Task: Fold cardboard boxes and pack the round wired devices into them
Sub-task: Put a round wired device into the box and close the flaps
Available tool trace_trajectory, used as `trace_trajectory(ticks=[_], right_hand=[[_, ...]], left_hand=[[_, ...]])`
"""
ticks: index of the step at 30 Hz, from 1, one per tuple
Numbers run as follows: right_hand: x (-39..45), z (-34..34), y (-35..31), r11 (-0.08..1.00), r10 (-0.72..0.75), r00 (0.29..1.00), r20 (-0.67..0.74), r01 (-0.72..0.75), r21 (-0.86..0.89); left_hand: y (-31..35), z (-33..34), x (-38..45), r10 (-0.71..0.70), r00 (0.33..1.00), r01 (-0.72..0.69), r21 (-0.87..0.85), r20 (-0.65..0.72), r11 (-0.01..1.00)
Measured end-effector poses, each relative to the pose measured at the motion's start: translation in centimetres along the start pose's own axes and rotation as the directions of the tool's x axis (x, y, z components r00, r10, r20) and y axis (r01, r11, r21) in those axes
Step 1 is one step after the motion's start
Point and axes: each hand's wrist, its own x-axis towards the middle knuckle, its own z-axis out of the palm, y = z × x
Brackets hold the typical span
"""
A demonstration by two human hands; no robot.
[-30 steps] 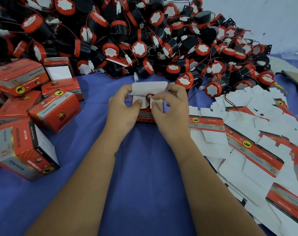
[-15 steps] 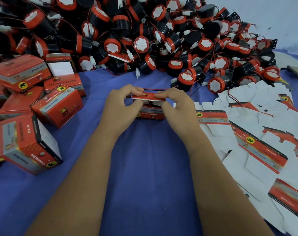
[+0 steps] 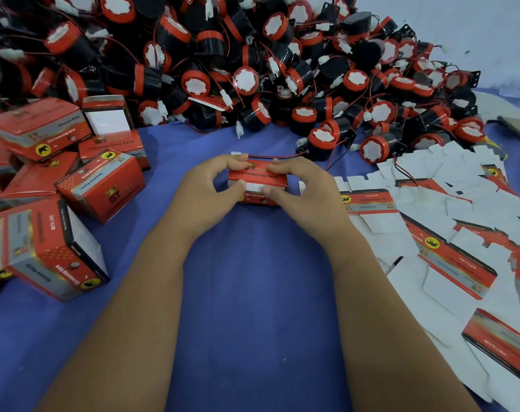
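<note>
- Both hands, left hand (image 3: 205, 188) and right hand (image 3: 303, 188), pinch the small red box (image 3: 257, 181) from either side, fingers on its top flap, thumbs at its front.
- The box sits mid-bench on the blue cloth (image 3: 252, 292).
- Round wired devices (image 3: 246, 69) are heaped behind it; flat boxes (image 3: 449, 233) lie right, folded boxes (image 3: 101, 185) left.

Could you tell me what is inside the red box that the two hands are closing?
The inside of the red box cannot be seen: its lid is folded down, with the left hand and right hand gripping it. Only a red and black wire shows at its far edge.
</note>
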Motion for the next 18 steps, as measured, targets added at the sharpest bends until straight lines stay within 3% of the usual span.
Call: trace_trajectory(ticks=[10,18], right_hand=[[0.25,0.48,-0.78,0.999,-0.016,0.998,-0.063,0.018,0.026],[0.36,0.45,0.02,0.995,0.035,0.997,-0.068,-0.028,0.096]], left_hand=[[0.28,0.45,0.48,-0.012,0.994,-0.019,-0.289,-0.108,0.957],[0.09,0.85,0.17,0.104,0.994,-0.107,-0.099,-0.037,0.989]])
